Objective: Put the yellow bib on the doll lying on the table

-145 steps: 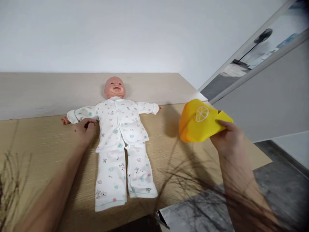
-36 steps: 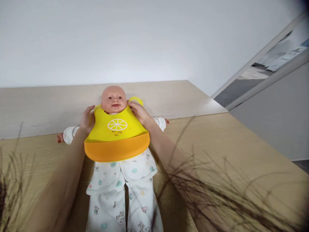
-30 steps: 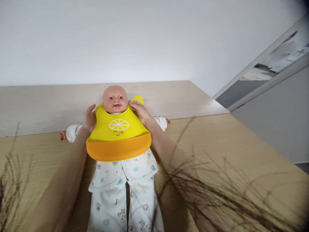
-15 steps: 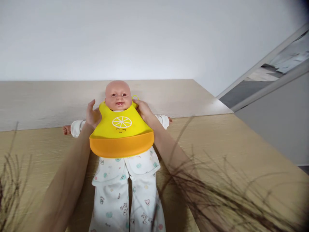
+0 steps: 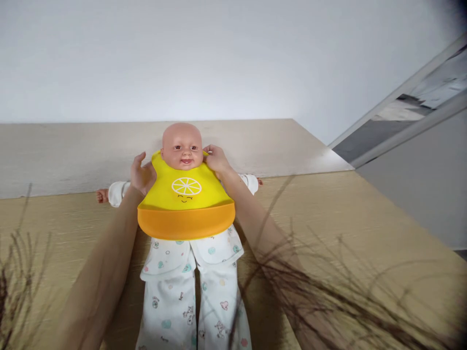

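A baby doll (image 5: 182, 133) lies on its back, arms spread, in white printed clothes (image 5: 168, 301). Over its chest lies a yellow bib (image 5: 164, 184) with a white citrus slice, a smiling face and an orange catch pocket (image 5: 186, 222). My left hand (image 5: 141, 176) rests at the bib's left edge beside the doll's neck. Its thumb sticks up, apart, while the other fingers are partly hidden behind the bib. On the other side of the neck, my right hand (image 5: 216, 159) pinches the bib's upper right edge between thumb and finger.
The doll lies on a wooden table (image 5: 310, 218) with a paler strip (image 5: 73, 155) at the back against a white wall (image 5: 182, 58). A slanted, framed opening (image 5: 397, 109) is at the right. Dark hair strands (image 5: 328, 287) cross the lower view.
The doll's head has shifted slightly right and tilted. My right fingers have closed further at the neck, and the yellow loop seen there earlier no longer shows. My left hand stays nearly still.
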`<control>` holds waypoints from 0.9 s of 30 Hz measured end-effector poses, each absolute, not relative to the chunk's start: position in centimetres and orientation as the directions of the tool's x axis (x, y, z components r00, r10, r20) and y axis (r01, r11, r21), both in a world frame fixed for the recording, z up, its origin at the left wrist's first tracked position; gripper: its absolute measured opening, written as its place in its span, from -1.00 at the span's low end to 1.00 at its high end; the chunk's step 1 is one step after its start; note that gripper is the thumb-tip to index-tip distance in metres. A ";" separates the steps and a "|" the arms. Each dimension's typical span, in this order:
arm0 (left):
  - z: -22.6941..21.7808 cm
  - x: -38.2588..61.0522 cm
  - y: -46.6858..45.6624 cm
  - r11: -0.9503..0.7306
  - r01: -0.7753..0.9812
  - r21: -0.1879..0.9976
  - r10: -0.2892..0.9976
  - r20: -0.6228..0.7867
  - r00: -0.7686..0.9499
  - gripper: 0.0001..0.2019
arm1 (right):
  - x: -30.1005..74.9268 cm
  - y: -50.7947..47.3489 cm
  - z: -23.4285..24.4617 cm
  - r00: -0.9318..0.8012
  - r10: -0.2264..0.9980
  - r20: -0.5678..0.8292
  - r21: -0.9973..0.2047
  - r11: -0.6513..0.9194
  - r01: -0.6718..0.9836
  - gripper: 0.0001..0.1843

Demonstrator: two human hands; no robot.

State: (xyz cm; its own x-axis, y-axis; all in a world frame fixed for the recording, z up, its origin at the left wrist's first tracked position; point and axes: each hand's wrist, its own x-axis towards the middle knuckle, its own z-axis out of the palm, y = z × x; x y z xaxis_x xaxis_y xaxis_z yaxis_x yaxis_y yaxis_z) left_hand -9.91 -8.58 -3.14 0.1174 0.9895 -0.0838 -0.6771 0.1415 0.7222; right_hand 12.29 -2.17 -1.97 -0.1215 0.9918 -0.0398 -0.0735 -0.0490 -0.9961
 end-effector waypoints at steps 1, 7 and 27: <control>-3.1 -9.9 -8.6 0.142 -0.678 0.721 0.989 -0.083 0.120 -0.46 | 12.3 -2.3 -1.8 -0.116 0.991 -0.060 -0.995 -0.068 -0.074 -0.78; -3.2 -9.8 -8.5 0.155 -0.689 0.708 0.987 -0.082 0.138 -0.46 | 12.3 -2.3 -2.2 -0.319 0.942 -0.100 -0.956 -0.180 -0.232 -0.73; -3.1 -9.8 -8.4 0.148 -0.708 0.691 0.989 -0.092 0.118 -0.43 | 11.5 -0.6 -3.4 -0.603 0.796 -0.051 -0.827 -0.372 -0.422 -0.74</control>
